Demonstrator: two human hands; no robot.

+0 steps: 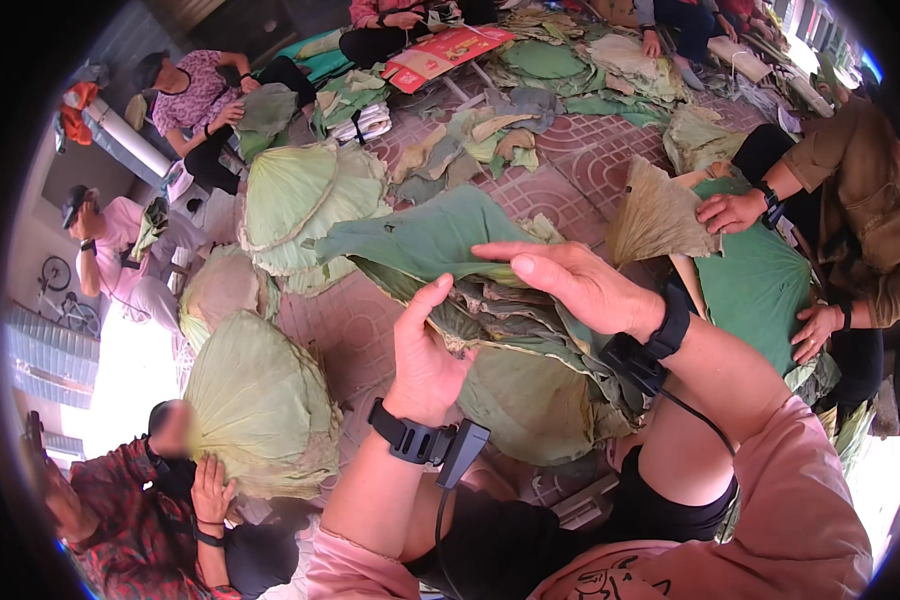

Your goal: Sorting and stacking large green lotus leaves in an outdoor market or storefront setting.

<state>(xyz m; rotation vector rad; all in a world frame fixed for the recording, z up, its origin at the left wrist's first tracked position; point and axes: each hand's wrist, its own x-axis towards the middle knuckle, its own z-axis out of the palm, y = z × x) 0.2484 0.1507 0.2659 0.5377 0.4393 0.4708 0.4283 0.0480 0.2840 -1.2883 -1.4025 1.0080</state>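
A stack of large dried lotus leaves (427, 232), green on top with browned, crinkled edges below, is raised before me. My left hand (427, 345) grips its near edge, thumb up against the side and the fingers hidden underneath. My right hand (592, 285) lies flat over the near right part of the top leaf, fingers extended and touching it. Under the raised stack, a paler round pile of leaves (529, 405) rests near my knees. Both wrists carry black straps with small devices and cables.
Co-workers sit around with leaves, one close at right holding a brown leaf (649, 214) over a green one (754, 285). Leaf piles stand at left (262, 405) and upper left (300, 202). Loose scraps (472, 146) lie on the patterned tile floor (345, 337). A red printed board (446, 56) lies farther back.
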